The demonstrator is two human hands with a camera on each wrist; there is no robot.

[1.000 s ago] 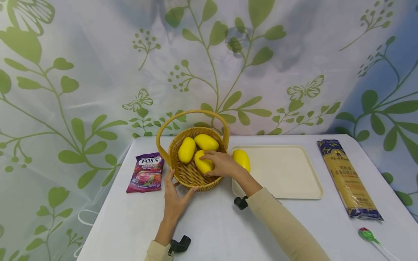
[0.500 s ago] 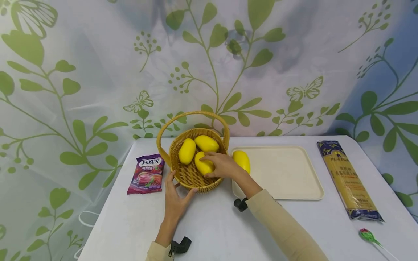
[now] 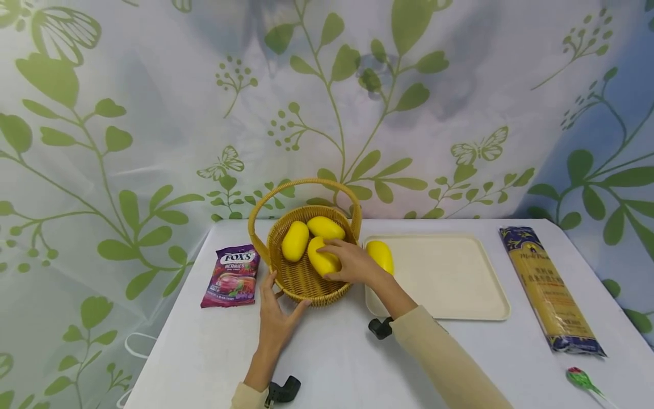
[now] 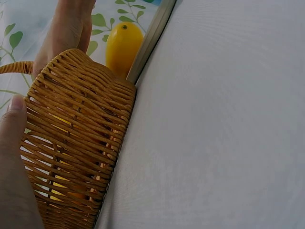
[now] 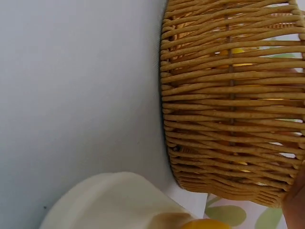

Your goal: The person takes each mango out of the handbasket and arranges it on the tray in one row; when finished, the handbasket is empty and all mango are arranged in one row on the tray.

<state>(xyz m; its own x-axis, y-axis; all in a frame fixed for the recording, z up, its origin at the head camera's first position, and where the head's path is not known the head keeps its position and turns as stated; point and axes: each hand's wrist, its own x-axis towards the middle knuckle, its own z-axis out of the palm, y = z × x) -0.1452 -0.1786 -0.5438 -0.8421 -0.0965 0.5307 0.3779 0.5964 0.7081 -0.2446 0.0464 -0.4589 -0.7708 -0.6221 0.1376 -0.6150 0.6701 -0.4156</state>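
Observation:
A woven basket [image 3: 297,279] with a tall handle [image 3: 305,182] stands on the white table. Inside it, two yellow mangoes [image 3: 294,241] lie near the back, and my right hand [image 3: 353,264] grips a third mango [image 3: 321,260] near the basket's right side. My left hand [image 3: 276,322] holds the basket's front left, with its thumb and fingers spread around the wall. In the left wrist view the left thumb [image 4: 13,121] rests along the rim of the basket [image 4: 78,129]. The weave mostly hides the mangoes from both wrist views.
Right of the basket lies a cream tray [image 3: 444,278] with one mango [image 3: 380,255] at its left edge. A purple candy bag [image 3: 232,276] sits on the left. Far right are a pasta packet [image 3: 552,289] and a lollipop [image 3: 579,378]. A patterned curtain [image 3: 327,113] hangs behind.
The whole scene sits slightly lower in the head view as the camera tilts. Both hands keep their places on the basket and the mango.

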